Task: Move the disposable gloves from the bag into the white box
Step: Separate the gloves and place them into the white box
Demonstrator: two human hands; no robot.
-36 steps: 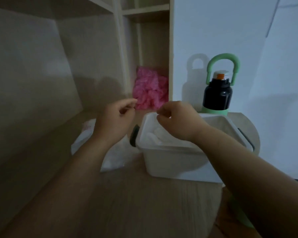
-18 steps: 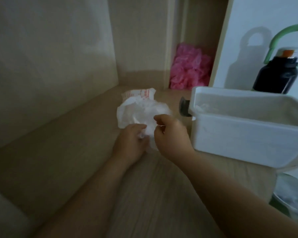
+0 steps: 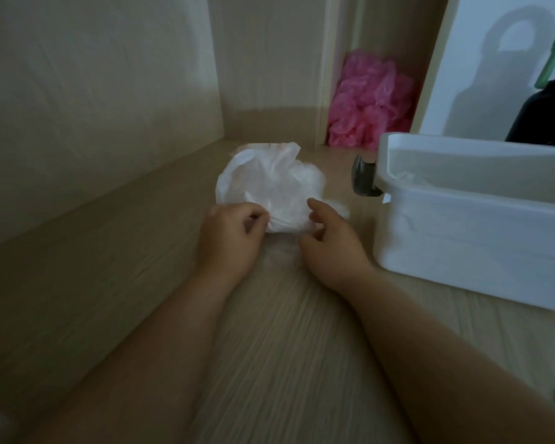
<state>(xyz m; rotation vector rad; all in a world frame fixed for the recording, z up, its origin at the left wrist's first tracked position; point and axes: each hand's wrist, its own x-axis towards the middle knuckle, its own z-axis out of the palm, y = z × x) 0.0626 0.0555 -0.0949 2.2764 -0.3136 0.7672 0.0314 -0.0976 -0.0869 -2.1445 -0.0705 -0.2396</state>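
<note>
Wood-grain worktop point(image 3: 269, 331), pretty dim: left hand point(image 3: 234, 232) pinches the bag point(image 3: 269, 187) at its near edge, right hand point(image 3: 327, 238) loose-fingered just beside it, white box point(image 3: 462, 238) off right.

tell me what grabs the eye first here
The bright pink crumpled plastic tucked in the back nook stands out most against the pale wood. In the middle of the wooden surface lies a crumpled white bag, with the left hand and right hand at its near edge. The white box stands just to the right.
</note>
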